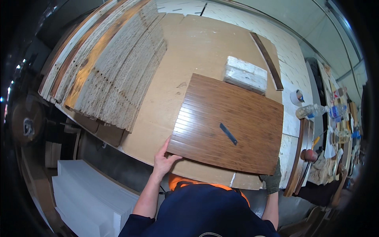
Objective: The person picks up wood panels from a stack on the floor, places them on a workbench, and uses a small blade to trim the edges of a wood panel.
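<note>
A brown wooden panel (233, 114) with parallel grooves lies in front of me on a cardboard-covered table. Its near left corner is gripped by my bare left hand (162, 161), thumb along the near edge and fingers at the side. At the near right corner my right hand (272, 181), in a dark grey glove, grips the panel; its fingers are partly hidden by the edge. A short, flat blue-grey metal strip (228, 134) with a small hole at one end rests on the panel, away from both hands.
Tall stacked boards (122, 67) stand at the left. Beyond the panel sit a white wrapped block (245, 75) and a dark wooden strip (267, 61). A cup (297, 97), bottles (309, 111) and wooden rails (299, 158) lie right, near another person's arm (337, 189). White panels (87, 197) are stacked lower left.
</note>
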`<state>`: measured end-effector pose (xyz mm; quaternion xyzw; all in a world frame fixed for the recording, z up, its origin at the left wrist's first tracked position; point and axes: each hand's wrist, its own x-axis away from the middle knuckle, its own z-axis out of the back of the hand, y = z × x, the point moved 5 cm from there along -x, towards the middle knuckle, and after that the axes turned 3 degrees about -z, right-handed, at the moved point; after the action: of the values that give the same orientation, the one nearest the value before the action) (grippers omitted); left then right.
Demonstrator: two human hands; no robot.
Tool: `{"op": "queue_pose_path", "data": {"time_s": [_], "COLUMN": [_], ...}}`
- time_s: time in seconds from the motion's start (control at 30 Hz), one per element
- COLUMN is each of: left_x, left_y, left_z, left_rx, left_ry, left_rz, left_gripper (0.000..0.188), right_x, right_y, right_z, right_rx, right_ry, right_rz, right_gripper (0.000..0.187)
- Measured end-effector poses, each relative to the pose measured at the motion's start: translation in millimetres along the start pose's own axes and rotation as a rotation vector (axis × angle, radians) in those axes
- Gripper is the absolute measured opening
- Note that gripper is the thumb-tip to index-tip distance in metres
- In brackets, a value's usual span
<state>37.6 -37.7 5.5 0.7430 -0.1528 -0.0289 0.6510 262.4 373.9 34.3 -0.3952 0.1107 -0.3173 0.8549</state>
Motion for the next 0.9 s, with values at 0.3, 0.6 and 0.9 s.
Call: {"op": "queue_pose_path", "data": {"time_s": [0.3, 0.6, 0.9], "left_x": [-0.6, 0.0, -0.8], "left_y": [-8.4, -8.4, -9.9], "left_z": [2.1, 2.9, 4.4], "left_rx": [-0.020, -0.004, -0.012], "left_ry": [0.018, 0.027, 0.026], "left_rz": [-0.052, -0.056, -0.025], "left_gripper": [0.086, 0.085, 0.085], "right_x": [-2.5, 6.4, 1.4], "right_y": [9.2, 6.6, 0.0], "right_z": [-2.6, -5.8, 1.3], "right_rx": [-0.018, -0.065, -0.069], "right_ry": [0.032, 0.122, 0.083], "right_rz": [-0.077, -0.093, -0.065], "right_gripper": [0.097, 0.089, 0.094]}}
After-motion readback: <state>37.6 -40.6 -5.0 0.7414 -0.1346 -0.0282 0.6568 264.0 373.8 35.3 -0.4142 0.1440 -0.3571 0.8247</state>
